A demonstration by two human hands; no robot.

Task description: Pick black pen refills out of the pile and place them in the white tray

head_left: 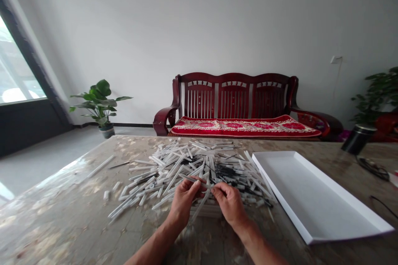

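My left hand (184, 199) and my right hand (230, 203) are close together over the near edge of a large heap of pen parts (174, 163). Between them they hold a thin, translucent pen barrel (202, 184), pinched near its left part by the left thumb and fingers and at its right end by the right fingertips. Another clear barrel (201, 206) slants down just below the hands. The heap mixes whitish tubes, short white pieces and black thin parts (231, 174). Fingers hide part of what is held.
A shallow white tray (329, 198) lies to the right of the heap on the patterned table covering (71, 219). A black cylinder (359, 138) and cables (373, 169) are at the far right. Beyond the table stands a red wooden bench (234, 103); a potted plant (101, 103) is at left.
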